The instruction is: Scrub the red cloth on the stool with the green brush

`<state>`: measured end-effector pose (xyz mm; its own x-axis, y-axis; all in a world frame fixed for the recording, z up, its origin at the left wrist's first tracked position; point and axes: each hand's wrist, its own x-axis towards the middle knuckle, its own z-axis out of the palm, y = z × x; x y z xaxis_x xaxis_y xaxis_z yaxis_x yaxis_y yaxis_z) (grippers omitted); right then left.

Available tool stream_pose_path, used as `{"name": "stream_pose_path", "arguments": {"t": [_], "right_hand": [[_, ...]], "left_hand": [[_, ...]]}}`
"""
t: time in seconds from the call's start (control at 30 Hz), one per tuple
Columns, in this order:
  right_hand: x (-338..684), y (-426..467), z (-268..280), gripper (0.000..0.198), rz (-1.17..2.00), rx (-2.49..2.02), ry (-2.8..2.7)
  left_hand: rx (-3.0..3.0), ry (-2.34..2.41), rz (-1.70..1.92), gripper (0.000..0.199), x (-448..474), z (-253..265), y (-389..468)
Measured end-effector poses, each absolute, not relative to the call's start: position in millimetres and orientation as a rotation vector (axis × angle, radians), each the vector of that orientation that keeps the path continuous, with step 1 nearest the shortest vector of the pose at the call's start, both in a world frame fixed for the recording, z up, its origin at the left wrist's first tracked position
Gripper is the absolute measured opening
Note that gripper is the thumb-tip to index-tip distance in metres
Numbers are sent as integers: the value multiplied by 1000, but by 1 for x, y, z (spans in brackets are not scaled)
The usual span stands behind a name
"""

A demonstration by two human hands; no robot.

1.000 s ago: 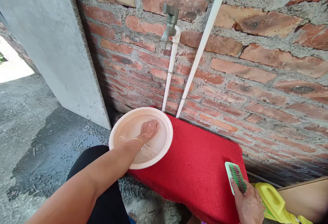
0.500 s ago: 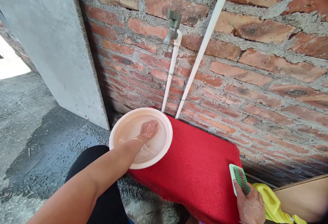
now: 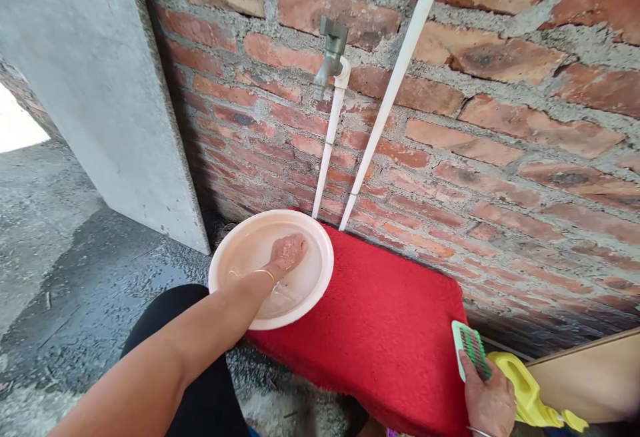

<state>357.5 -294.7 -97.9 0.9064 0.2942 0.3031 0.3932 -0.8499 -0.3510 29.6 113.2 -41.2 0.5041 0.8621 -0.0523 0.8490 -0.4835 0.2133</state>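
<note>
My left hand [image 3: 289, 251] is down in a pale pink basin [image 3: 323, 273] that holds cloudy water. Its fingers are curled under and closed; whatever may be inside them is hidden. A thin yellow bangle [image 3: 266, 273] circles that wrist. Over at the lower right, my right hand [image 3: 489, 397] grips a scrubbing brush [image 3: 473, 350] with a pale green body, its green and dark bristles turned up. The brush is at the right end of a red cloth-like cover [image 3: 390, 330], on which the basin also stands.
A grey-green tap [image 3: 331, 53] on a white pipe juts from the brick wall [image 3: 500, 177] behind the basin. Another white pipe [image 3: 387, 103] runs beside it. A grey slab [image 3: 115, 90] leans at left above wet concrete [image 3: 125, 263]. A yellow plastic bottle [image 3: 523, 387] lies near my right hand.
The whole view has shifted slightly, so things sit a little farther left. The brush has tilted a little in my right hand; my left hand stays in the basin.
</note>
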Motion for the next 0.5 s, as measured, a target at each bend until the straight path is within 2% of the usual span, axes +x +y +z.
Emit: {"name": "stream_pose_path", "arguments": {"t": [0.33, 0.5], "right_hand": [[362, -305, -95, 105, -210, -2622, -331], [374, -316, -100, 96, -79, -2608, -178]], "left_hand": [[2535, 1494, 70, 30, 29, -36, 110], [2554, 1503, 79, 33, 29, -40, 111]]}}
